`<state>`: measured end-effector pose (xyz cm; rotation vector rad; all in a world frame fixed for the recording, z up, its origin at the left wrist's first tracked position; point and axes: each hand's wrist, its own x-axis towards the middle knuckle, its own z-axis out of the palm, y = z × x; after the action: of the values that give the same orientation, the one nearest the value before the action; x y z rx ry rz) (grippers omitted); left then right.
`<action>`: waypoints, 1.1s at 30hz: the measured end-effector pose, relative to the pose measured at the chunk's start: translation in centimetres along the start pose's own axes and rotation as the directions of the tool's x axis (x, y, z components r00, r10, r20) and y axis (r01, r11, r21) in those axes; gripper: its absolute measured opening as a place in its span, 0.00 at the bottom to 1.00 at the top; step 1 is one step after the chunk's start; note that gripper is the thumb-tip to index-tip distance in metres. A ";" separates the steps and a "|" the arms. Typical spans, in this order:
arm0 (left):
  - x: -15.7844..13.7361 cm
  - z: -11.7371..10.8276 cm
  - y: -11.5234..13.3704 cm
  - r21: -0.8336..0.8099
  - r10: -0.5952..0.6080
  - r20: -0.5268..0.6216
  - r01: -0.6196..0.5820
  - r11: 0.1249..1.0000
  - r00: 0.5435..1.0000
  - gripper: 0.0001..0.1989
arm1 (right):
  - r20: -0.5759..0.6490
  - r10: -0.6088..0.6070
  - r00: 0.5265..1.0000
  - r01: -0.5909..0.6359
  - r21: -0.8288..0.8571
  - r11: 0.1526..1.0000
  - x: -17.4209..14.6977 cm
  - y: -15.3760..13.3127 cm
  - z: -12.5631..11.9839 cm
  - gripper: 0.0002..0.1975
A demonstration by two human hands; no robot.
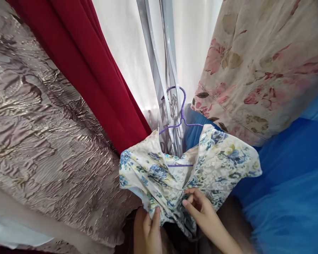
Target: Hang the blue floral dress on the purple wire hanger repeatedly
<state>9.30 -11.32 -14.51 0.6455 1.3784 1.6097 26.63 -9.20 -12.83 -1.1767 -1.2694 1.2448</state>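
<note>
A white garment with a blue and yellow floral print (217, 155) hangs on a purple hanger (183, 113). It has short cap sleeves and a V-shaped neckline. My left hand (152, 227) grips its lower left side, thumb on top of the cloth. At the bottom point of the neckline, my right hand (200, 206) has its thumb and curled fingers on the fabric. Below my hands the garment's lower part is bunched and partly out of sight.
Grey glossy straps (155, 53) hang behind the hanger, before a white curtain (122, 35). Crimson cloth (87, 70) and textured mauve fabric with gold threads (42, 123) hang at left. On the right are a beige cloth with pink flowers (254, 77) and blue tulle (288, 183).
</note>
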 end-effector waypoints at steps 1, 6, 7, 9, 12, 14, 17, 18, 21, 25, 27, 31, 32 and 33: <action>-0.2 0.0 -0.7 0.032 -0.050 0.009 0.050 0.998 0.999 0.29 | -0.009 -0.010 1.000 0.010 -0.014 1.000 0.2 0.0 -0.1 0.17; -1.4 0.5 -3.5 0.100 -0.153 -0.054 0.158 0.982 0.987 0.25 | -0.065 -0.032 0.997 0.029 -0.051 0.998 1.5 -0.3 -0.9 0.18; -1.6 0.4 -3.9 0.113 -0.157 -0.047 0.161 0.980 0.987 0.24 | -0.075 -0.029 0.997 0.026 -0.044 0.999 1.9 -0.4 -1.1 0.19; -1.5 0.1 -4.2 0.142 -0.145 -0.025 0.147 0.979 0.989 0.22 | -0.073 -0.005 0.997 0.005 -0.004 1.000 2.7 -0.6 -1.2 0.21; -0.7 -0.7 -3.8 0.184 -0.096 -0.049 0.104 0.977 0.994 0.20 | -0.034 0.033 0.999 -0.030 0.070 0.997 3.7 -0.7 -1.0 0.21; 0.0 -1.0 -3.1 0.185 -0.030 -0.115 0.051 0.981 0.993 0.20 | -0.021 0.018 1.000 -0.016 0.093 0.996 3.9 -0.5 -0.9 0.20; 0.5 -0.9 -2.5 0.190 0.214 -0.296 -0.162 0.968 0.931 0.22 | -0.024 -0.011 1.000 0.013 0.107 0.994 3.3 0.0 -0.7 0.18; 0.5 -0.8 -2.6 0.212 0.316 -0.358 -0.253 0.944 0.879 0.23 | -0.026 -0.006 1.000 0.009 0.115 0.993 2.9 0.2 -0.6 0.17; -0.1 0.0 -3.5 0.302 0.494 -0.320 -0.407 0.862 0.809 0.21 | -0.012 0.032 0.999 -0.030 0.138 0.990 1.4 0.6 -0.3 0.17; -0.9 1.8 -5.2 0.381 0.363 0.177 -0.403 0.832 0.915 0.16 | 0.028 0.046 0.999 -0.050 0.160 0.986 -0.7 0.6 0.4 0.16; -0.9 2.8 -5.6 0.387 0.308 0.285 -0.402 0.830 0.908 0.14 | 0.033 0.042 0.999 -0.046 0.166 0.985 -1.5 0.4 0.6 0.16; -1.0 4.3 -5.6 0.366 0.334 0.365 -0.464 0.807 0.869 0.04 | 0.042 0.060 0.997 -0.067 0.194 0.979 -2.5 0.3 0.4 0.19; -1.2 4.5 -5.6 0.354 0.360 0.381 -0.494 0.794 0.851 0.01 | 0.031 0.066 0.997 -0.071 0.211 0.975 -2.6 0.4 0.3 0.19; -1.4 4.7 -5.4 0.336 0.394 0.396 -0.531 0.778 0.829 0.03 | 0.020 0.075 0.997 -0.078 0.229 0.970 -2.7 0.4 0.1 0.20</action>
<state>15.46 -10.33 -18.35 1.5532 1.4156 1.4795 26.67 -11.88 -13.24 -1.0597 -1.0635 1.4161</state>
